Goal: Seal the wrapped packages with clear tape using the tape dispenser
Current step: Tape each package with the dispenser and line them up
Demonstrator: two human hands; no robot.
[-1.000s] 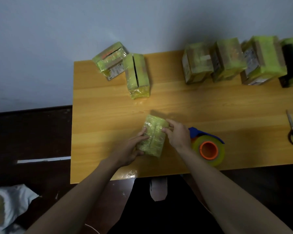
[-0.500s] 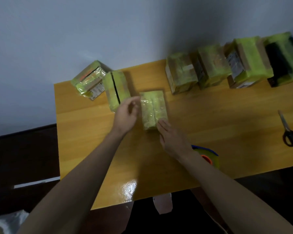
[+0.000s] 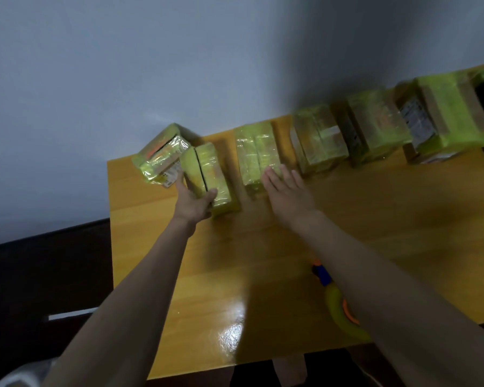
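Pale wall backs the wooden surface point(image 3: 263, 261), with wrapped packages lined along its far edge. Left hand point(image 3: 192, 203) grips the second package point(image 3: 207, 174). Right hand point(image 3: 287, 191), fingers straight, touches the third package point(image 3: 256, 155). Dispenser point(image 3: 338, 305) lies near, under the right forearm.
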